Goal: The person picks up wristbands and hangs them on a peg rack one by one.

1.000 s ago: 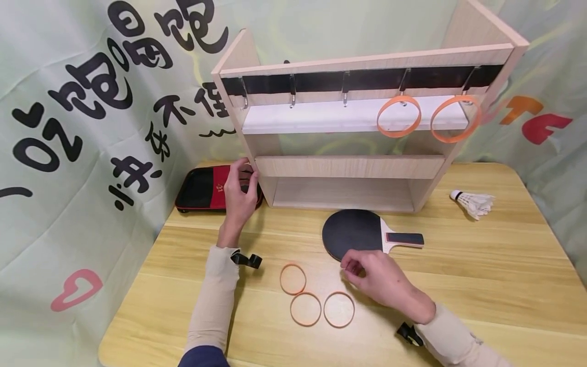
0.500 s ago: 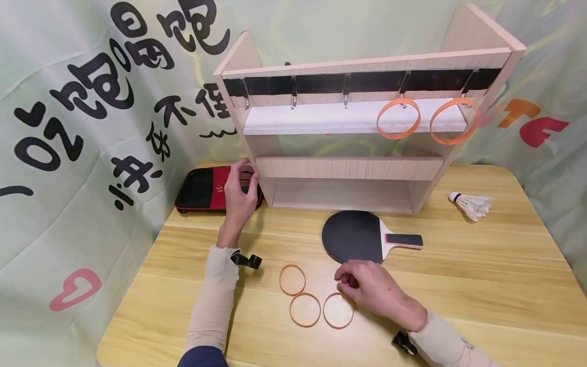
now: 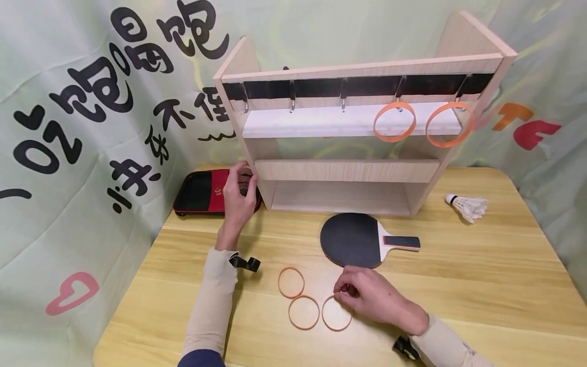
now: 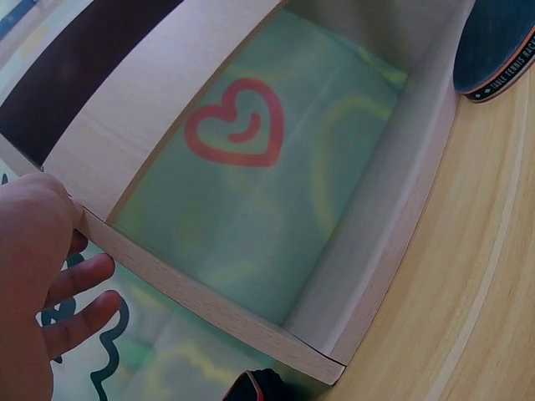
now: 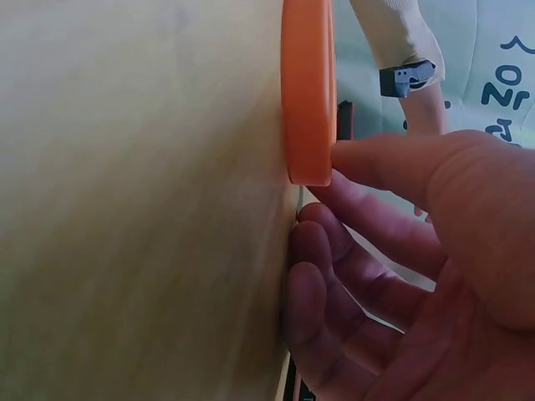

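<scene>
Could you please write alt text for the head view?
A person's right grip touches an orange ring, one of three on a wooden table. The left grip touches a pale wooden rack, where two more rings hang from hooks; a black paddle, a red-and-black case and a white shuttlecock lie nearby.

rings (image 5: 308,92): orange | paddle (image 3: 350,239): black-white | case (image 3: 206,193): black-red | table (image 3: 481,265): yellowish woodgrain

Table (image 3: 481,285) with rings (image 3: 304,329), paddle (image 3: 350,240), shuttlecock (image 3: 467,207)
</scene>
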### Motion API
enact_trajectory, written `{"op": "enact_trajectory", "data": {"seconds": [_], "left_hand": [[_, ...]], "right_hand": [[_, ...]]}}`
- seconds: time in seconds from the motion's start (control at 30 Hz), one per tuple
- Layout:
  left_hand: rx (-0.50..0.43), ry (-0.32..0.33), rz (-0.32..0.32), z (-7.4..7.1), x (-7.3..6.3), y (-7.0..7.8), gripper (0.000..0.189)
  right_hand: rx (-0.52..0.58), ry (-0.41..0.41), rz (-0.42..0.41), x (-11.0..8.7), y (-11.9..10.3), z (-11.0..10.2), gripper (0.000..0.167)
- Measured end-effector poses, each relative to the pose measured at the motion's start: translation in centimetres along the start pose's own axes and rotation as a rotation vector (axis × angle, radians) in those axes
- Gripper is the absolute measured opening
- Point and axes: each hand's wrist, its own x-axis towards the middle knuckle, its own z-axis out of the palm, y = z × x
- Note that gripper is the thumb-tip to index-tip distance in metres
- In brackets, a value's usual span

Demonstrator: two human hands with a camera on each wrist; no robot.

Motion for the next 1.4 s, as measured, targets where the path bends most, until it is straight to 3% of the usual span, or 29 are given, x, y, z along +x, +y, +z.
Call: {"op": "enact_trajectory", "data": {"seconds": [0.4,0.63,0.97,1.4], "left_hand": [[0.011,0.005,-0.015,-0.4,-1.1,0.2,0.035],[0.022,0.007,-0.007,-0.4,-1.0,0.2,0.037],[0.018,-0.005,0.003,-0.3,-0.7,0.1,0.037],[0.016,0.000,0.025,-0.1,0.0,0.3,0.036]], "right_hand": [[0.031,-0.020,-0.013,-0.5,-0.4,0.6,0.016],[0.172,-0.002,-0.026,-0.7,-0.1,0.4,0.018],[0.361,-0.072,0.020,-0.8,0.4,-1.0,0.008],[0.465,-0.043,0.097,-0.5,0.8,-3.2,0.013]]}}
